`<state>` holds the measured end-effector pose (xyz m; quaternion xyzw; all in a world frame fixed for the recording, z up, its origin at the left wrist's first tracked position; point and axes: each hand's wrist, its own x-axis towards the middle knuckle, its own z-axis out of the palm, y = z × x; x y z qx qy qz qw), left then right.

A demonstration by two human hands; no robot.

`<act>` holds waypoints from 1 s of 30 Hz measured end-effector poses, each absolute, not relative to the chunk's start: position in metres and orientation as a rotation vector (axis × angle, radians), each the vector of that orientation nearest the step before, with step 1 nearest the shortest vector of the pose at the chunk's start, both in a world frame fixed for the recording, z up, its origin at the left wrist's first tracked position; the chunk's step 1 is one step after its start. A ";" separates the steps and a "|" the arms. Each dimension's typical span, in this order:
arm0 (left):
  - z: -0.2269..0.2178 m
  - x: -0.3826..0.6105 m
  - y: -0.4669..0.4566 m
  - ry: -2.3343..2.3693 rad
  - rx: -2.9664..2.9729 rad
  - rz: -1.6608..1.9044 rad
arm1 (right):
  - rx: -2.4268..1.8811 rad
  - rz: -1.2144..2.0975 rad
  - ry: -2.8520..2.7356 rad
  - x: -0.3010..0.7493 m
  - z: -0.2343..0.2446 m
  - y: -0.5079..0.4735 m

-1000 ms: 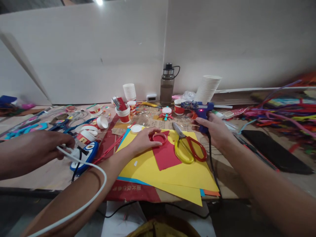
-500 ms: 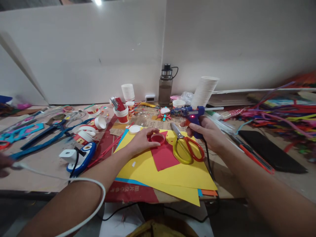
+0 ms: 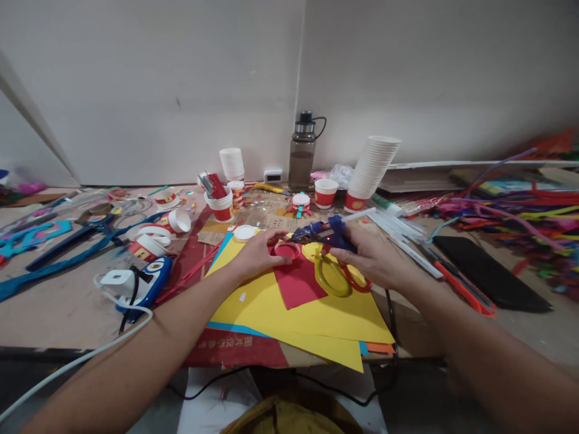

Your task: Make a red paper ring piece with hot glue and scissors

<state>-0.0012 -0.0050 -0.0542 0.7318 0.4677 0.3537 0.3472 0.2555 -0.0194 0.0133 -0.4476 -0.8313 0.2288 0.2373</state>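
Note:
My left hand (image 3: 259,256) has its thumb and fingers around a red ring (image 3: 287,251), which looks like a short slice of paper cup. It stands on a red paper square (image 3: 299,288) over yellow sheets (image 3: 257,316). In my right hand (image 3: 375,256) is a blue glue gun (image 3: 326,231) with a small red light lit and a white glue stick (image 3: 362,214) in its back. The gun's nozzle points left, just above the ring. Below the gun lie scissors (image 3: 335,278) with yellow and red handles, their blades hidden behind it.
A dark bottle (image 3: 302,154), a tall cup stack (image 3: 373,172) and a cup of pens (image 3: 219,202) stand toward the wall. At left are a power strip (image 3: 154,280) with a white charger and cable, and cut cups (image 3: 149,246). A black phone (image 3: 491,271) lies right.
The glue gun has moved left and down, bringing its nozzle over the ring. Another person's hand at the left edge has gone from view, and the white cable hangs lower. My left hand stays at the ring.

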 end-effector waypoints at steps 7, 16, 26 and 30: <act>-0.051 0.000 -0.005 1.207 1.886 0.910 | -1.298 0.490 -2.417 0.253 0.002 -0.014; -0.048 0.001 -0.007 1.193 1.847 0.894 | -1.320 0.615 -2.295 0.249 0.011 -0.017; -0.049 0.000 -0.006 1.210 1.823 0.869 | -1.387 0.922 -1.644 0.284 0.002 0.010; -0.046 0.002 -0.008 1.230 1.837 0.861 | -1.686 0.872 -1.521 0.299 -0.003 0.030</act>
